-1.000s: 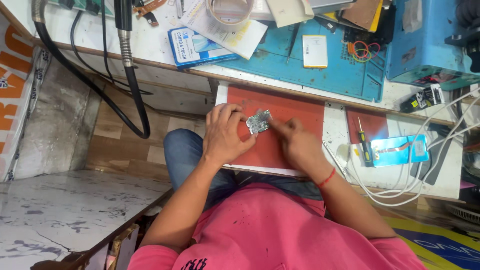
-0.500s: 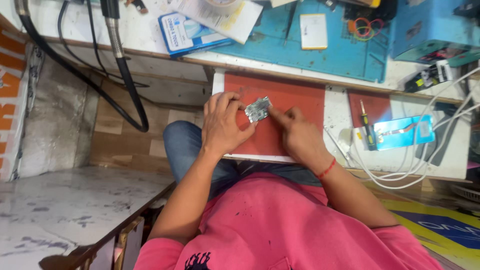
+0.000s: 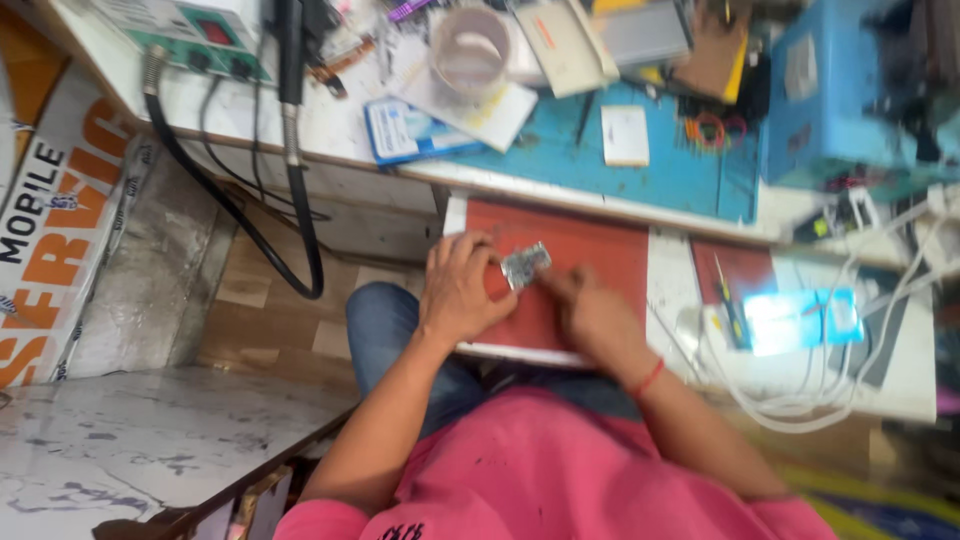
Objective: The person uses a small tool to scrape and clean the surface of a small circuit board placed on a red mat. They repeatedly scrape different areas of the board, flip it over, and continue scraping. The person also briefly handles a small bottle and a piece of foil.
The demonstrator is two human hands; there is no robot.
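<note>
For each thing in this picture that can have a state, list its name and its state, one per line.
small circuit board: lying on the red mat, pinched between both hands
left hand: fingers on the board's left edge
right hand: fingertips at the board's right edge
blue phone: screen lit, lying flat
tape roll: lying flat on the bench

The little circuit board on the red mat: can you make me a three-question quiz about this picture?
1. True or false: both hands touch the small circuit board.
2. What does the board rest on: A) blue mat, B) red mat, C) floor?
3. What is on the right hand's wrist?

Key
1. True: the left hand and the right hand both meet it.
2. B, the red mat.
3. A red thread band.
</note>
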